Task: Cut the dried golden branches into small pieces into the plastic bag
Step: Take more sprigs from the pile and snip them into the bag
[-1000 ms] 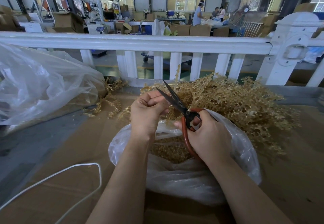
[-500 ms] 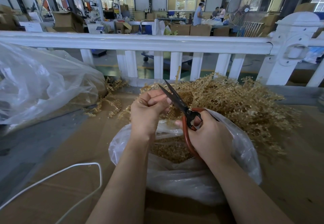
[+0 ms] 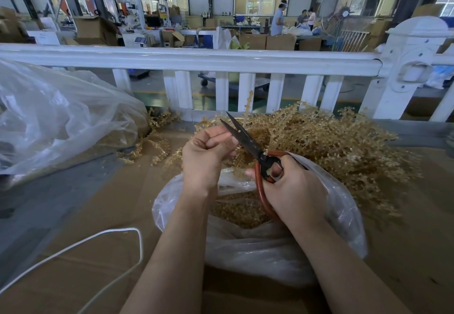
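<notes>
Item: plastic bag [image 3: 258, 247], clear, mouth open upward, on the brown tabletop [image 3: 86, 252]; taken as the landmark. Inside it, a bed of small golden cut pieces [image 3: 235, 210].

Item: pile of dried golden branches [image 3: 326, 146], heaped just behind the bag and to its right, touching its far rim, running back to the white railing [image 3: 196, 59].

Item: left hand [image 3: 208, 156], above the bag's far-left rim, fingers curled in to the thumb. It appears to pinch a short sprig; the sprig itself is hidden in the fist, so its long axis cannot be told.

Item: right hand [image 3: 292, 188], above the bag's mouth, fingers and thumb through the red loops of the scissors [image 3: 248, 141]. Blades slightly parted, tips pointing up and left, passing right beside the left fingertips [image 3: 227, 139].

Judgement: the left hand is nearer the stock; the cut falls straight over the bag's mouth, with open air above it.

Item: second clear bag [image 3: 61, 117], well left of the landmark. White cord [image 3: 103, 237], on the table to its near left.
</notes>
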A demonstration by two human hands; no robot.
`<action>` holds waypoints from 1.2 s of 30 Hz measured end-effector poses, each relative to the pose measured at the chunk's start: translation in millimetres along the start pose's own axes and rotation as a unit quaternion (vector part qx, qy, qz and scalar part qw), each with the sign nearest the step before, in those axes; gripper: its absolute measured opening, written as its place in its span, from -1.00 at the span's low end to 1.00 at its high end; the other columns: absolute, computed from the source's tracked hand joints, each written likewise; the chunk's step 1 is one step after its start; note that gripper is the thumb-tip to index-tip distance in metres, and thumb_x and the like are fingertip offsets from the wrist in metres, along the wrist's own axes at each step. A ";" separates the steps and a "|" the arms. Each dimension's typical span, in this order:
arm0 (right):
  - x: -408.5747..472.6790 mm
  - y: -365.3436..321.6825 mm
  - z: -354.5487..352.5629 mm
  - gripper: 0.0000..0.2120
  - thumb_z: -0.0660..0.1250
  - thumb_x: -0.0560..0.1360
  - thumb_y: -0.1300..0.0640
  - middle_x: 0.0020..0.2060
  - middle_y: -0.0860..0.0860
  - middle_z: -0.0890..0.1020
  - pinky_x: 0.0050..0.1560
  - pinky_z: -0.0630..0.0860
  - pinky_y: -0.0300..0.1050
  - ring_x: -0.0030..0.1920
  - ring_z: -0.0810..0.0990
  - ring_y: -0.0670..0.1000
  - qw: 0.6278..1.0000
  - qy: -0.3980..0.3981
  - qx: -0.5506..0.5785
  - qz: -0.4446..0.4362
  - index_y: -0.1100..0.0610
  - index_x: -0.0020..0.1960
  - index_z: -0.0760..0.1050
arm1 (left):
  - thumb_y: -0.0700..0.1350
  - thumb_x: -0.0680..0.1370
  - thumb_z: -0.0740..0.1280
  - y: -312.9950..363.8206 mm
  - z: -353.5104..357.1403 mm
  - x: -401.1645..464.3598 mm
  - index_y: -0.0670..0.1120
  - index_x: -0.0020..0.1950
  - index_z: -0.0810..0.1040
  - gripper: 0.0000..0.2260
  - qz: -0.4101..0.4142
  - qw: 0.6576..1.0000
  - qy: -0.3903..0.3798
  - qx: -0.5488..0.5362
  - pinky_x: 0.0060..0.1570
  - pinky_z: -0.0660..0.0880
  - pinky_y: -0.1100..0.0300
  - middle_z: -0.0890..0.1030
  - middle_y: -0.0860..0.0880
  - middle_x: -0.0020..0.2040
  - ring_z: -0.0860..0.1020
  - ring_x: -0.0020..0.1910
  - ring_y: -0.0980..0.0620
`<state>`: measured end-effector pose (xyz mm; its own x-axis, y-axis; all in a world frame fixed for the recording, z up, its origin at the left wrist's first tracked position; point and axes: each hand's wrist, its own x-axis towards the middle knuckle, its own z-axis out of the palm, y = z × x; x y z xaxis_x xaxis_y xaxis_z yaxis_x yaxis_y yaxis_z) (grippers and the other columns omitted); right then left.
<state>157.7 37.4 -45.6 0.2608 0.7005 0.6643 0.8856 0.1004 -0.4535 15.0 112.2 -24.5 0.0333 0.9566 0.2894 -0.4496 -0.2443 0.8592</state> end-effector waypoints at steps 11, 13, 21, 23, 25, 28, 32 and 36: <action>0.7 2.6 1.0 -0.53 0.38 0.39 -0.40 -0.47 -0.21 0.36 -0.45 0.07 -0.37 -0.43 0.37 -0.11 0.999 -0.026 -0.033 0.009 -0.01 -0.25 0.37 | -0.39 0.45 0.45 0.7 -1.0 1.0 -0.21 0.03 0.64 -0.81 -0.009 1.000 0.002 -0.008 -0.29 0.56 0.30 0.72 -0.09 -0.13 0.64 -0.23 0.09; 0.8 2.9 0.9 -0.54 0.38 0.39 -0.40 -0.46 -0.22 0.36 -0.45 0.08 -0.38 -0.43 0.37 -0.12 0.999 -0.028 -0.028 0.011 -0.01 -0.25 0.38 | -0.39 0.45 0.46 0.6 -0.8 0.5 -0.22 0.05 0.64 -0.80 -0.012 1.000 0.006 -0.007 -0.29 0.55 0.31 0.72 -0.10 -0.12 0.65 -0.23 0.09; 0.4 3.8 3.4 -0.50 0.30 0.39 -0.44 -0.37 -0.17 0.50 -0.46 0.16 -0.30 -0.36 0.43 -0.10 0.999 -0.032 -0.024 0.018 0.02 -0.16 0.41 | -0.40 0.44 0.44 4.8 2.1 -3.5 -0.17 -0.07 0.69 -0.83 -0.071 0.997 0.005 -0.013 -0.29 0.50 0.33 0.71 -0.10 -0.15 0.61 -0.21 0.04; 0.5 5.1 4.2 -0.50 0.32 0.39 -0.43 -0.34 -0.16 0.54 -0.45 0.17 -0.31 -0.33 0.47 -0.09 0.998 -0.040 -0.033 0.019 0.02 -0.14 0.43 | -0.40 0.46 0.40 7.1 2.6 -5.5 -0.16 -0.10 0.68 -0.83 -0.092 0.996 -0.010 -0.020 -0.28 0.47 0.34 0.70 -0.07 -0.19 0.55 -0.25 0.08; 1.1 5.7 4.6 -0.49 0.31 0.39 -0.44 -0.31 -0.17 0.56 -0.45 0.18 -0.30 -0.30 0.51 -0.08 0.998 -0.049 -0.039 0.022 0.02 -0.11 0.45 | -0.39 0.50 0.36 9.2 2.7 -6.9 -0.14 -0.13 0.67 -0.82 -0.103 0.994 -0.028 -0.011 -0.25 0.44 0.32 0.67 -0.04 -0.22 0.51 -0.27 0.10; 1.0 4.8 4.5 -0.50 0.33 0.38 -0.44 -0.32 -0.20 0.51 -0.45 0.16 -0.33 -0.31 0.47 -0.11 0.998 -0.051 -0.033 0.024 0.00 -0.12 0.42 | -0.39 0.54 0.32 11.4 3.9 -8.4 -0.09 -0.22 0.65 -0.74 -0.111 0.993 -0.044 -0.009 -0.24 0.43 0.30 0.63 0.00 -0.28 0.50 -0.29 0.11; 0.2 2.3 2.4 -0.50 0.29 0.36 -0.46 -0.35 -0.21 0.45 -0.43 0.10 -0.41 -0.34 0.41 -0.13 0.999 -0.042 -0.010 0.027 -0.02 -0.17 0.36 | -0.38 0.56 0.29 12.3 2.9 -8.1 -0.07 -0.22 0.64 -0.72 -0.119 0.991 -0.064 -0.022 -0.20 0.46 0.28 0.62 0.01 -0.28 0.51 -0.26 0.11; -0.8 0.8 1.2 -0.51 0.22 0.35 -0.48 -0.38 -0.24 0.40 -0.42 0.09 -0.42 -0.36 0.39 -0.15 0.999 -0.035 0.009 0.019 -0.04 -0.18 0.33 | -0.35 0.58 0.28 11.7 1.3 -8.0 -0.06 -0.18 0.67 -0.72 -0.146 0.984 -0.092 -0.034 -0.13 0.48 0.26 0.63 -0.01 -0.22 0.54 -0.23 0.11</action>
<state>157.8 37.8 -47.2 0.2665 0.7513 0.6037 0.8678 0.0854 -0.4894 10.7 101.5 -16.2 0.3275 0.9383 0.1107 -0.4554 0.0541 0.8886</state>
